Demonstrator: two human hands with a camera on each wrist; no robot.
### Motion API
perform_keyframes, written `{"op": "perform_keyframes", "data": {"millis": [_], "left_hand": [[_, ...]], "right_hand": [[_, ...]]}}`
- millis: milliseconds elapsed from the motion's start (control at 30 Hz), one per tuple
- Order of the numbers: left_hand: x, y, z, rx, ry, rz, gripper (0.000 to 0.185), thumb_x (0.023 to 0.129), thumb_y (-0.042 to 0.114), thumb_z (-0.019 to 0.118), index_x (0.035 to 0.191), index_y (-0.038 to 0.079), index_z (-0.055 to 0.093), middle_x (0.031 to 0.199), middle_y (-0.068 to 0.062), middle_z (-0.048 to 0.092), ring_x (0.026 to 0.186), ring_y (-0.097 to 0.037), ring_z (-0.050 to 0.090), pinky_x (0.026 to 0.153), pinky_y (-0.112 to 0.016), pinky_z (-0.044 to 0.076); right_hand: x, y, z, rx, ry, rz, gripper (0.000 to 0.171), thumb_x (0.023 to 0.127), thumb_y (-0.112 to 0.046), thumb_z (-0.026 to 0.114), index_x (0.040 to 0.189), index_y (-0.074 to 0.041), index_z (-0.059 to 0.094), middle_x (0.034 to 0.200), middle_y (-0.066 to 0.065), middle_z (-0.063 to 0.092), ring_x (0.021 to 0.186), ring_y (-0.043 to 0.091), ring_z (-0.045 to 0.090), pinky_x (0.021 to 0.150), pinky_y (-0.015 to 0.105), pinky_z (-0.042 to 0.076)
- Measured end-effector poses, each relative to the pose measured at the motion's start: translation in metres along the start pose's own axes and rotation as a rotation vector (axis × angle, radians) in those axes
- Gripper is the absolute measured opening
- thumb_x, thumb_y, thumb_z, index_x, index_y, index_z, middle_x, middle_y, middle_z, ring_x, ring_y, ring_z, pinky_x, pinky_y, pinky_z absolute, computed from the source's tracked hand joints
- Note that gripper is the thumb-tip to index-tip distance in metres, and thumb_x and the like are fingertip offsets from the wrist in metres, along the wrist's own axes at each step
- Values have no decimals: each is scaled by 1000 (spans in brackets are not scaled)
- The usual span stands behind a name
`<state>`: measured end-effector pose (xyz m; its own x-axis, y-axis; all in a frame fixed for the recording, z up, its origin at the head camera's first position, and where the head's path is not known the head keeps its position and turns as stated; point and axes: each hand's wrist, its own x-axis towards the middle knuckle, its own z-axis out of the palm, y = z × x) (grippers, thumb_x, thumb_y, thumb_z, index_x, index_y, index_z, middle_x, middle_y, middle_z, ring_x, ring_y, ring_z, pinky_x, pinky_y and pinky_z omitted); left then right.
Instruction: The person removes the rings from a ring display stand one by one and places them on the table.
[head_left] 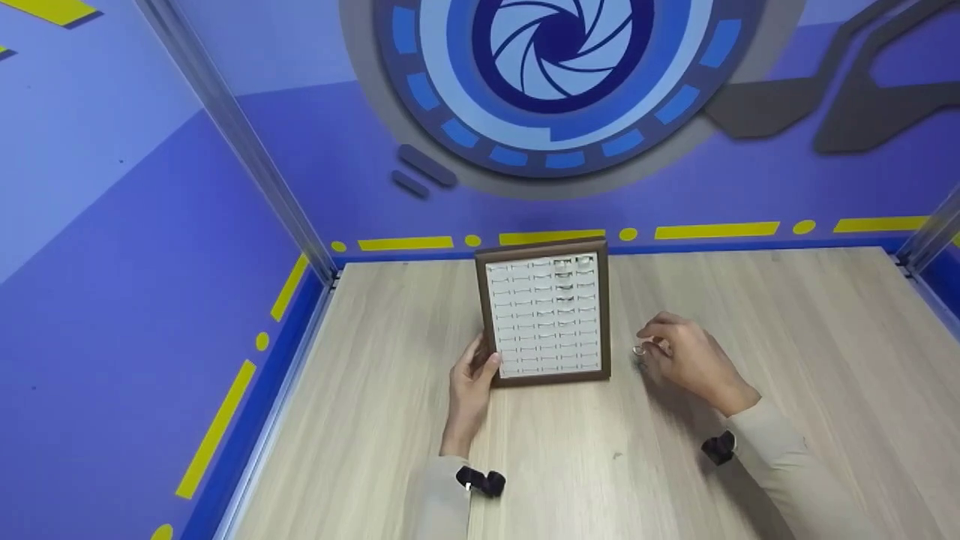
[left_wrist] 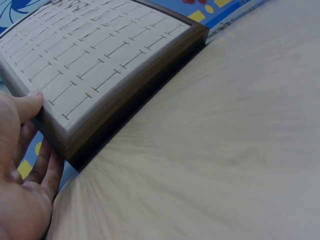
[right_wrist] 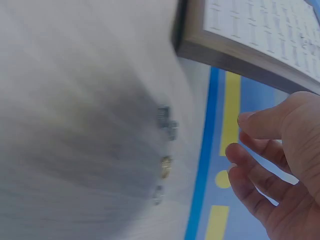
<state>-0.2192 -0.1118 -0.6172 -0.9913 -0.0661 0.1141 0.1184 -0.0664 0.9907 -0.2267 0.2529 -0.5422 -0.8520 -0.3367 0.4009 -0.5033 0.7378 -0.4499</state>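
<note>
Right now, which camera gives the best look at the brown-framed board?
The head view: almost the entire front of the brown-framed board shows. The left wrist view is closer but crops it; the right wrist view catches only part, around one corner.

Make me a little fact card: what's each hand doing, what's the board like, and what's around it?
Left hand: grips the board's lower left edge, thumb in front
Right hand: fingers bent, nothing seen held
Board: brown-framed, white, rows of slits, propped up
In the slits: shiny bits in some, mostly upper
On the table: small shiny pieces near the right hand, blurry, one gold-coloured
Behind: blue-purple patterned wall
</note>
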Motion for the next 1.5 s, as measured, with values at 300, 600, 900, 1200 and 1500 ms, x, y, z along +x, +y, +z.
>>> {"op": "perform_keyframes", "data": {"millis": [300,600,900,1200,1500], "left_hand": [[1,-1,-1,-3,-13,4,62,105,16,68,161,4,45,151,-19,61,139,-33,60,119,-36,49],[1,0,1,29,10,19,61,105,13,68,160,1,45,148,-20,63,141,-33,58,119,-39,49],[0,-1,-1,22,6,10,59,105,13,68,160,4,47,148,-19,63,138,-32,60,117,-35,50],[0,0,-1,40,8,12,61,105,15,69,160,3,46,150,-19,62,140,-33,59,119,-39,49],[0,0,0,33,-4,12,61,106,16,67,161,3,44,149,-18,63,139,-30,60,118,-35,50]], "right_hand": [[23,-16,-8,14,134,-59,16,88,7,80,102,0,81,104,9,76,88,26,75,73,46,66],[47,-32,-14,58,220,-138,17,87,10,81,103,2,80,104,13,76,87,28,76,69,42,66],[72,-48,-17,60,268,-223,18,87,10,81,103,3,80,101,15,75,84,28,74,69,40,65],[91,-60,-16,60,307,-197,19,88,7,81,106,3,80,102,14,74,84,28,73,68,37,62],[99,-63,-10,85,352,-194,21,87,10,79,106,2,79,100,13,73,80,22,71,68,31,58]]}}
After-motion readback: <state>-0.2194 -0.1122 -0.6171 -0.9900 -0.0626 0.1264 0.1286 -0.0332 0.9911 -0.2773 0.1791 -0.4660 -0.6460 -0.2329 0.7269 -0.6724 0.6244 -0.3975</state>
